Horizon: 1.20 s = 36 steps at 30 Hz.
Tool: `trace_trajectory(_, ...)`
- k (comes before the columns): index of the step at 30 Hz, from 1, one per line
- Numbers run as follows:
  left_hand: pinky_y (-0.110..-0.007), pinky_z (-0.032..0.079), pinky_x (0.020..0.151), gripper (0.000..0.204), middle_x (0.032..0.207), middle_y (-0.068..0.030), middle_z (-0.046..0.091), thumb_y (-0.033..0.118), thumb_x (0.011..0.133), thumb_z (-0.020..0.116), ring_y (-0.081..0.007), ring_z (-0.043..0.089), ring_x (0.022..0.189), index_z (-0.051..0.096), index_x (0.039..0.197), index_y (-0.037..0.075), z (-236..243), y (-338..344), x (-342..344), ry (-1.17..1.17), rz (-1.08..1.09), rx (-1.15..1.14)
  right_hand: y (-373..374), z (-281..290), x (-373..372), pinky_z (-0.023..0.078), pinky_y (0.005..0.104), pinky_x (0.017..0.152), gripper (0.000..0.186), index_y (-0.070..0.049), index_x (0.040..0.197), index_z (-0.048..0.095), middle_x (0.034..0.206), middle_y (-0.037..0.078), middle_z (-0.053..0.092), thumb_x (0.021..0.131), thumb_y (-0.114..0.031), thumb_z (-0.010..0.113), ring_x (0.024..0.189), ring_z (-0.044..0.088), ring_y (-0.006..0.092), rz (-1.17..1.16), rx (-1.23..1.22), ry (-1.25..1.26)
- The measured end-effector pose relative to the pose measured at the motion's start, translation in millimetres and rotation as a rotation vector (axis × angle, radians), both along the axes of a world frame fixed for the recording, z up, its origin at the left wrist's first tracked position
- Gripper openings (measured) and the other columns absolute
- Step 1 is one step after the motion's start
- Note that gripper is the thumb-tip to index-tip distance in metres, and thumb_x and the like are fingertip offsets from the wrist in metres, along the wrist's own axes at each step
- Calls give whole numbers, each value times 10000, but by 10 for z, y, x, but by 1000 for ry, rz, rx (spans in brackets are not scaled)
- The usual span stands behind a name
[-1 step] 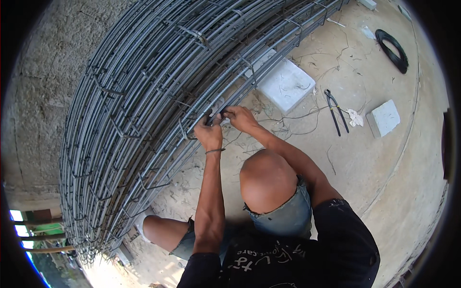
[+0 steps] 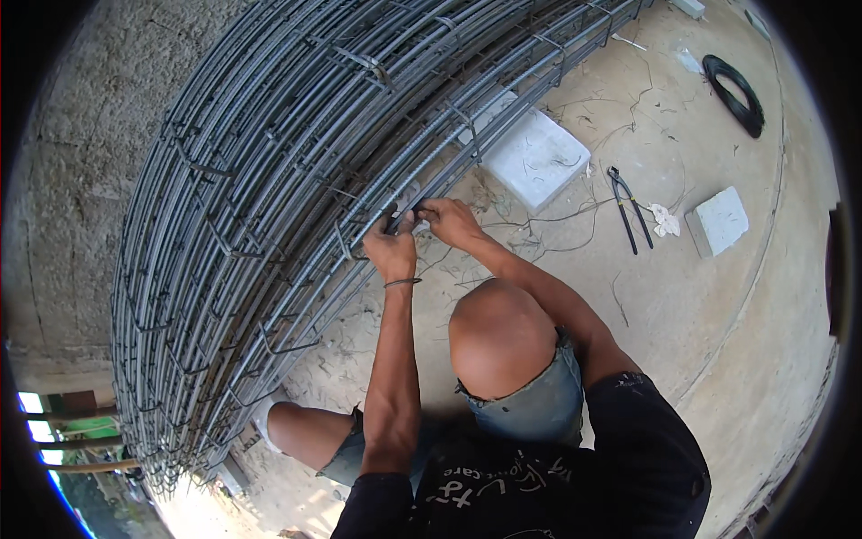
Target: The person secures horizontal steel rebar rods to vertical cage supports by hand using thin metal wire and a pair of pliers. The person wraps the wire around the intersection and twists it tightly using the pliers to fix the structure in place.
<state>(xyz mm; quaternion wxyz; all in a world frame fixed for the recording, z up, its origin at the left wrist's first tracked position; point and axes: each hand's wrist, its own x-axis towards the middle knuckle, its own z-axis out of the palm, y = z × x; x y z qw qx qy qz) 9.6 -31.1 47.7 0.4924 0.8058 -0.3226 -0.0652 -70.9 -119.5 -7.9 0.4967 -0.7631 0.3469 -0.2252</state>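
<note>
A long bundle of steel rebar cages [image 2: 296,144], ribbed bars tied with bent stirrups, curves across the upper left. At its near edge my left hand [image 2: 391,253] is closed around an outer bar, thumb and fingers bent over it. Close beside it, my right hand [image 2: 453,223] has its fingertips pinched together against the same bar; whatever they hold is too small to make out. A stirrup [image 2: 344,241] crosses the bars just left of my left hand.
A pale block [image 2: 537,160] lies under the cage's edge, and a smaller block [image 2: 720,221] stands at right. Between them are black-handled pincers [image 2: 630,211] and a crumpled white scrap [image 2: 664,221]. A black wire coil [image 2: 732,94] lies far right. Loose wire bits litter the concrete floor [image 2: 700,332].
</note>
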Motion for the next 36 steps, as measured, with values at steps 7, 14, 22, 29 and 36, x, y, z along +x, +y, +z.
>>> trace_trajectory(7,-378,494,706,242,825,-211,675,197,783,710,-339,664,763,701,922,-1,46,-16,6,-405,31,217,-58,19,79,486,462,704,183,-36,881,660,803,204,646,814,-198,607,771,612,416,-154,-187,-54)
trace_trajectory(14,-409,472,577,134,702,-166,640,150,788,690,-356,625,644,665,775,19,-74,-7,140,-656,-131,137,-91,40,229,486,461,640,310,-5,729,663,687,231,626,734,-312,704,671,616,418,-390,-49,-66)
trace_trajectory(22,-443,459,473,139,627,-148,571,147,826,640,-347,587,541,561,753,58,-114,88,345,-849,-352,101,-56,272,143,479,438,620,374,4,735,659,678,209,631,693,-354,759,663,622,376,-426,-51,-107)
trace_trajectory(29,-436,453,457,135,615,-148,571,126,822,651,-345,585,523,567,752,46,-127,85,350,-894,-366,149,-66,392,-268,433,421,811,212,-33,932,646,900,174,606,771,-169,670,873,552,345,-248,-651,-202)
trace_trajectory(36,-443,481,474,78,624,-150,606,94,772,605,-332,597,507,574,708,61,-143,41,320,-868,-329,126,-353,611,73,300,634,886,243,-68,986,653,1007,179,610,839,-237,558,959,545,347,170,-949,46)
